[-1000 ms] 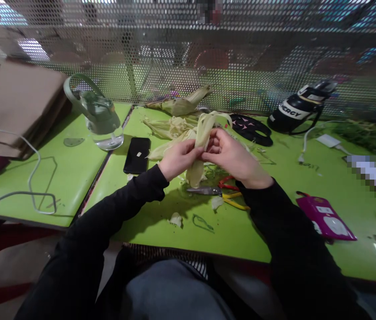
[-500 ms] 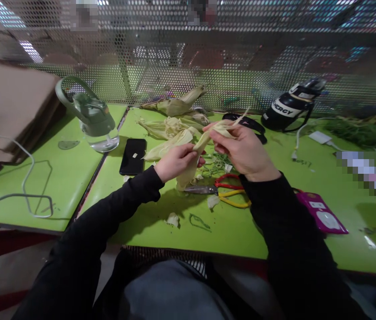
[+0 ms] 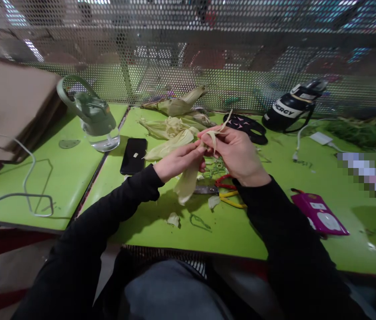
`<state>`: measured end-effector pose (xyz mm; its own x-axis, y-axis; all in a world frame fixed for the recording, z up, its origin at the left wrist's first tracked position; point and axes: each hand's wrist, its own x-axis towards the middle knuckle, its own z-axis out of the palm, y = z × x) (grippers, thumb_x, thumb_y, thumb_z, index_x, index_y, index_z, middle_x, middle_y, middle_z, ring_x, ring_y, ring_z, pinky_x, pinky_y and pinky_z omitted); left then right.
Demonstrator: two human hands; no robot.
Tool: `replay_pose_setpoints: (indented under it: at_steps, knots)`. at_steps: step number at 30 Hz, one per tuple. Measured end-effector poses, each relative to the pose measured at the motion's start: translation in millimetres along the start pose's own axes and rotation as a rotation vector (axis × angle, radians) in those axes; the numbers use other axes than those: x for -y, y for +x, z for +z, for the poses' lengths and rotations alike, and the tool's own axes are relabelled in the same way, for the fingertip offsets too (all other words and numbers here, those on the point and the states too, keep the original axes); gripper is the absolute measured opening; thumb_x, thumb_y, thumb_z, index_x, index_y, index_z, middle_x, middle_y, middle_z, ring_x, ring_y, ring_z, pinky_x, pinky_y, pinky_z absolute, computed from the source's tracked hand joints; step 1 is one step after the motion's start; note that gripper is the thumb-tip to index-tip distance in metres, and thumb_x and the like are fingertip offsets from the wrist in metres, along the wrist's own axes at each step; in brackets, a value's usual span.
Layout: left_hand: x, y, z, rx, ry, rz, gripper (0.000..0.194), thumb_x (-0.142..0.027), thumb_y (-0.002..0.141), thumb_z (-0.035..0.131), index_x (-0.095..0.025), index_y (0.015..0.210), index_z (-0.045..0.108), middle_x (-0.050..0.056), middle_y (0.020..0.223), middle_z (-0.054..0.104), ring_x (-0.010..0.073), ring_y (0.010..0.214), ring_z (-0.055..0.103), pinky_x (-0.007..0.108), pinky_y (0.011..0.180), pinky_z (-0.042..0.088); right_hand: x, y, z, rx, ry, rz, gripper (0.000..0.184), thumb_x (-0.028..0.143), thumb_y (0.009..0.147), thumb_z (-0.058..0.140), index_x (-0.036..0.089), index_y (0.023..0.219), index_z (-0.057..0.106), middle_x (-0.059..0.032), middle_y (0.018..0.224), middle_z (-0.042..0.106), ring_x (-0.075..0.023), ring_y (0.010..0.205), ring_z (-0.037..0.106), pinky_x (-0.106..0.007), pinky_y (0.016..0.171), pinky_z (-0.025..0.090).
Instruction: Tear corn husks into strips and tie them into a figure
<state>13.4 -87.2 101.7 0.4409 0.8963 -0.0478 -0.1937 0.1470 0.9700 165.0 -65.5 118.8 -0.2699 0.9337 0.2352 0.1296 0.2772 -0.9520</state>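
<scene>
My left hand (image 3: 178, 161) and my right hand (image 3: 234, 153) meet above the green table (image 3: 241, 226), both pinched on one pale corn husk leaf (image 3: 187, 184). The leaf hangs down below my left hand, and a thin strip of it curls up past my right fingers. Just under my hands lie scissors (image 3: 208, 190) and red and yellow handled pliers (image 3: 230, 195). A pile of corn husks (image 3: 171, 129) lies behind my hands. Small husk scraps (image 3: 175, 218) sit near the table's front edge.
A black phone (image 3: 134, 155) lies left of the husks, beside a clear bottle with a green lid (image 3: 96, 120). Brown paper bags (image 3: 11, 111) and a white cable (image 3: 28, 178) are at left. A black pouch (image 3: 293, 109), a magenta pack (image 3: 319, 215) and a perforated metal screen (image 3: 188, 58) are also here.
My right hand has come back down and left to meet my left hand. The husk leaf now hangs lower and a thin strip stands up from it.
</scene>
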Motion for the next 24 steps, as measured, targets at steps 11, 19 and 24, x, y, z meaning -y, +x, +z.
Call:
replay_pose_setpoints:
  at_steps: [11, 19, 24]
  knots:
    - [2.8, -2.4, -6.8, 0.091, -0.082, 0.045, 0.028, -0.029, 0.104, 0.035, -0.018, 0.085, 0.053, -0.007, 0.063, 0.021, 0.0072, 0.049, 0.019, 0.019, 0.045, 0.022, 1.6, 4.9, -25.3, 0.127, 0.117, 0.030, 0.027, 0.041, 0.078, 0.079, 0.026, 0.100, 0.074, 0.0025, 0.077, 0.063, -0.0086, 0.060, 0.050, -0.024, 0.049, 0.036]
    - [8.8, 0.3, -9.7, 0.152, 0.034, 0.122, 0.024, -0.028, 0.103, 0.039, -0.019, 0.082, 0.048, -0.005, 0.066, 0.028, 0.0070, 0.051, 0.026, 0.020, 0.046, 0.025, 2.6, 1.3, -24.6, 0.142, 0.110, 0.001, 0.013, 0.032, 0.081, 0.075, 0.022, 0.083, 0.067, 0.0035, 0.070, 0.059, -0.0078, 0.053, 0.046, -0.024, 0.049, 0.039]
    - [9.5, 1.6, -13.7, 0.151, 0.130, 0.209, 0.023, -0.028, 0.102, 0.040, -0.017, 0.086, 0.051, -0.005, 0.066, 0.034, 0.0074, 0.052, 0.030, 0.020, 0.046, 0.026, 0.6, 3.0, -19.7, 0.136, 0.160, -0.046, 0.006, 0.023, 0.085, 0.068, 0.021, 0.083, 0.063, 0.0052, 0.064, 0.054, -0.0067, 0.048, 0.043, -0.022, 0.042, 0.031]
